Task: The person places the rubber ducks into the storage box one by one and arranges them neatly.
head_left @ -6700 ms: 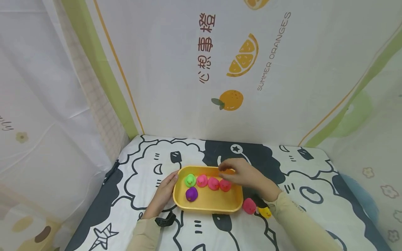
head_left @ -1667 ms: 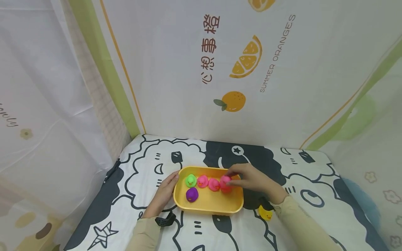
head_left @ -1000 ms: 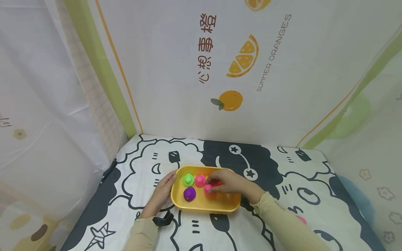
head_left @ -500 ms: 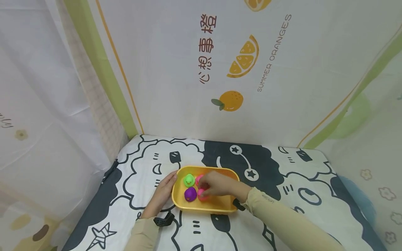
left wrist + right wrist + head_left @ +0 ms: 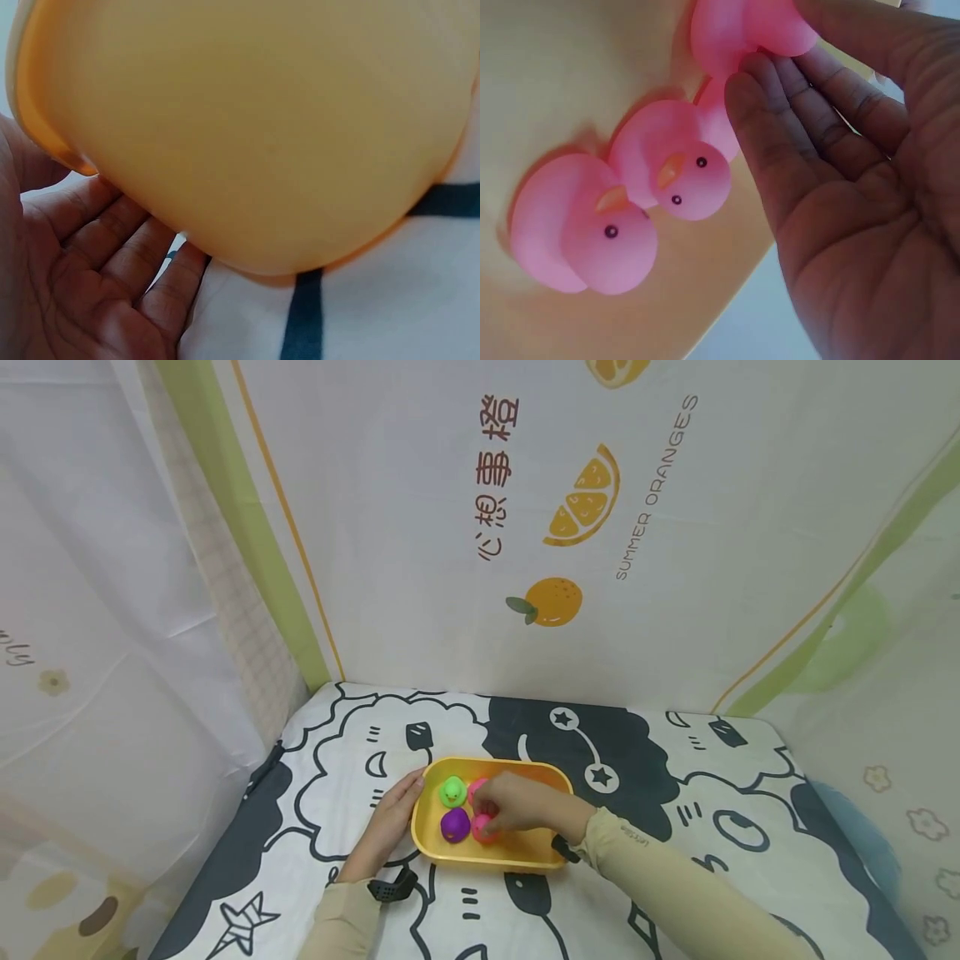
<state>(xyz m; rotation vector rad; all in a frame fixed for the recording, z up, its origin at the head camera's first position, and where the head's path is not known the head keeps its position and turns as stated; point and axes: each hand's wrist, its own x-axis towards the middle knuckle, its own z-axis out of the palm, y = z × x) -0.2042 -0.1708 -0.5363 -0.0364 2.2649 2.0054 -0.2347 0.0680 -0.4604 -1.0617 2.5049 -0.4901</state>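
Head view: small round pink rubber-like duck point(image 5: 482, 832) is in the shallow yellow plastic tray point(image 5: 528, 850), 3 o'clock of the round purple duck point(image 5: 455, 826), 8 o'clock from the nearer right hand point(image 5: 519, 800). Right fingers pinch it; long axis unclear. Right hand back-up, wrist toward 4. Left hand point(image 5: 393, 820) grips tray at 9.

The white back curtain point(image 5: 405, 543), upper centre, reads “心想事橙” point(image 5: 492, 477) and “SUMMER ORANGES” point(image 5: 657, 487); the left curtain point(image 5: 112, 568) shows a cut-off “ly” point(image 5: 21, 652).
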